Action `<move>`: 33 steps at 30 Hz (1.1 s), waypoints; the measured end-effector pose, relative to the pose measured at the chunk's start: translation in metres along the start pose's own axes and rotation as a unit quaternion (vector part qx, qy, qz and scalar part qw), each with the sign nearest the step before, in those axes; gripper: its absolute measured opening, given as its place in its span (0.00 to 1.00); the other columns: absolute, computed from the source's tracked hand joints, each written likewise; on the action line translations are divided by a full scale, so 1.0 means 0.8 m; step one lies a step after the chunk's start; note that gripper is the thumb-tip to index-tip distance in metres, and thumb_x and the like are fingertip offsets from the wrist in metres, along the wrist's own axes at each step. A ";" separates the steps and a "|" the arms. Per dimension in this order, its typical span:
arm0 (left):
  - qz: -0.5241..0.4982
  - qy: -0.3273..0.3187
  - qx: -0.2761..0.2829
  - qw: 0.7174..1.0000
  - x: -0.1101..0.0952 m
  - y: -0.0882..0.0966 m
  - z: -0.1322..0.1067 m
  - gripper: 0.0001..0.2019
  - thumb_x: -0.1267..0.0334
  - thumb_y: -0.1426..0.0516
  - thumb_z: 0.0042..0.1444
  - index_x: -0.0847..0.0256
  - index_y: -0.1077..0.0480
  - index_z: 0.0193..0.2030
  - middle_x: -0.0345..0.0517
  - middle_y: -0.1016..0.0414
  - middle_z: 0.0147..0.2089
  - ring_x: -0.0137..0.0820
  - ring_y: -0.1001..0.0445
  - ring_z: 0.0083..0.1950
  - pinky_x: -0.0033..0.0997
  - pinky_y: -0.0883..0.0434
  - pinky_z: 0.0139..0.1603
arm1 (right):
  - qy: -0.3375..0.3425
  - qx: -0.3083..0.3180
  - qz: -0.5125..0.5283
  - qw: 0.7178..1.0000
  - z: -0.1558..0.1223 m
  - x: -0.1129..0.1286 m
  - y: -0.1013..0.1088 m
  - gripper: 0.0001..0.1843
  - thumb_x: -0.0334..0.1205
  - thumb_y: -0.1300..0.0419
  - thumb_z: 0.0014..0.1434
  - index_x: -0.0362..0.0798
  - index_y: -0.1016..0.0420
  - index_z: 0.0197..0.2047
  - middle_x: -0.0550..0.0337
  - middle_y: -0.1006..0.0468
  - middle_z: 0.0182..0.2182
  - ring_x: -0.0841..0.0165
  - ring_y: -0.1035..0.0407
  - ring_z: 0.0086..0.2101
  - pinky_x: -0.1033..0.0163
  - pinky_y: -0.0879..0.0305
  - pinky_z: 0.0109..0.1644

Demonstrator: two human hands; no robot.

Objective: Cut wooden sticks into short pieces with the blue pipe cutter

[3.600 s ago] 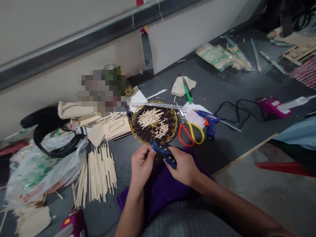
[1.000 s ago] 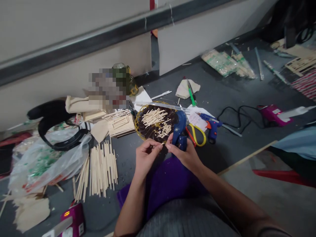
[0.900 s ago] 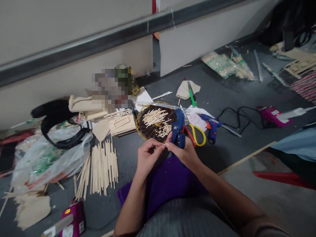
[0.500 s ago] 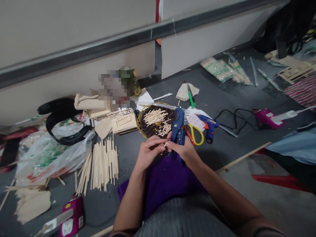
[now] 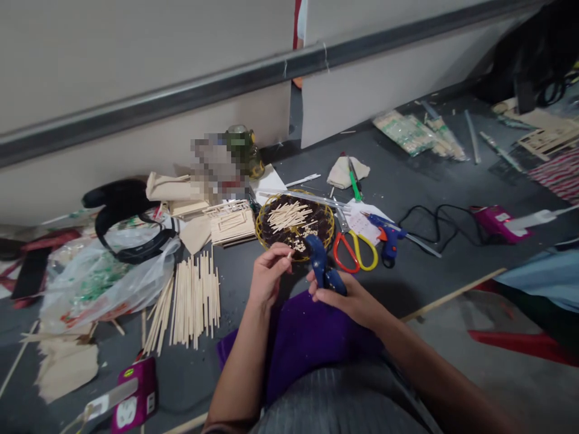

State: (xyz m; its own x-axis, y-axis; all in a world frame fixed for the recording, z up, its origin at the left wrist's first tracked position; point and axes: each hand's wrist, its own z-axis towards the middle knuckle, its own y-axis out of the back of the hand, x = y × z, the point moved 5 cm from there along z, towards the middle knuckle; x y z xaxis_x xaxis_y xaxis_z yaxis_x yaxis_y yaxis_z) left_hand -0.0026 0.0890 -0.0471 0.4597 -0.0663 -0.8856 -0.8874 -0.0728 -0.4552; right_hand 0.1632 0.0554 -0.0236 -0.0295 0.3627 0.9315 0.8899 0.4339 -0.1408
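Observation:
My left hand (image 5: 270,276) pinches a short piece of wooden stick (image 5: 289,256) between thumb and fingertips, just over the near rim of a round woven basket (image 5: 259,232). In that basket lie a pile of short sticks (image 5: 289,216) and many tiny cut bits (image 5: 299,246). Wrapped round the handles of a blue hand cutter (image 5: 320,259), my right hand (image 5: 346,296) holds it tilted above my purple-covered lap (image 5: 312,349). Whether the cutter's jaws are apart is unclear. Scissors with red and yellow handles (image 5: 357,256) lie just beyond it.
Long wooden sticks (image 5: 194,301) lie in rows on the left, near a plastic bag (image 5: 136,289) and a purple power block (image 5: 136,392). To the right are a blue glue gun (image 5: 388,238) and its cord. A green utility knife (image 5: 354,184) rests on a cloth behind.
My hands have come apart. The left has drawn slightly away with the stick piece, while the right has lowered and turned the cutter. More of the scissors and basket shows.

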 end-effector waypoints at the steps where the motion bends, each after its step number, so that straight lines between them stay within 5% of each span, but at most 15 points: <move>1: -0.021 0.003 -0.010 1.000 0.000 0.001 0.001 0.12 0.57 0.29 0.41 0.60 0.20 0.32 0.44 0.31 0.34 0.23 0.34 0.30 0.20 0.35 0.25 | -0.014 0.025 0.005 1.000 -0.004 -0.003 -0.003 0.16 0.47 0.36 0.54 0.46 0.26 0.42 0.59 0.23 0.33 0.67 0.28 0.33 0.60 0.33 0.41; 9: -0.058 0.071 0.005 0.996 0.005 -0.003 -0.002 0.16 0.54 0.29 0.38 0.62 0.21 0.30 0.41 0.32 0.35 0.22 0.32 0.30 0.20 0.33 0.26 | -0.088 0.134 0.076 0.984 -0.013 -0.017 -0.021 0.19 0.47 0.34 0.52 0.45 0.24 0.44 0.57 0.20 0.34 0.66 0.26 0.33 0.59 0.33 0.42; 23: -0.008 0.107 0.092 0.990 0.009 -0.019 -0.013 0.18 0.52 0.28 0.36 0.64 0.24 0.26 0.43 0.33 0.30 0.26 0.36 0.29 0.28 0.37 0.29 | -0.060 0.159 0.073 0.983 -0.010 -0.009 -0.029 0.18 0.45 0.36 0.54 0.45 0.25 0.46 0.56 0.20 0.36 0.66 0.26 0.34 0.60 0.33 0.42; 29: -0.002 0.089 0.133 0.987 0.005 -0.018 -0.014 0.15 0.54 0.29 0.39 0.64 0.22 0.28 0.44 0.31 0.31 0.27 0.34 0.30 0.28 0.36 0.30 | -0.001 0.100 -0.054 0.994 -0.011 -0.003 -0.027 0.08 0.40 0.39 0.57 0.46 0.27 0.39 0.62 0.24 0.29 0.70 0.32 0.30 0.63 0.35 0.38; 33: 0.019 0.055 0.187 0.981 0.002 -0.016 -0.014 0.15 0.52 0.30 0.40 0.62 0.20 0.30 0.47 0.28 0.30 0.29 0.31 0.29 0.30 0.34 0.29 | 0.073 0.057 -0.195 0.976 -0.014 0.005 -0.029 0.05 0.36 0.42 0.58 0.48 0.34 0.31 0.65 0.30 0.26 0.72 0.37 0.27 0.66 0.39 0.33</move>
State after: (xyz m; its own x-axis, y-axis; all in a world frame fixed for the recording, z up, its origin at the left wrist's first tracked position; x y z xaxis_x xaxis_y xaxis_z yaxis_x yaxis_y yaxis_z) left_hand 0.0096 0.0789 -0.0419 0.4094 -0.1713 -0.8961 -0.8446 0.3003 -0.4433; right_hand 0.1473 0.0376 -0.0132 -0.2837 0.0329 0.9583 0.7674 0.6071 0.2064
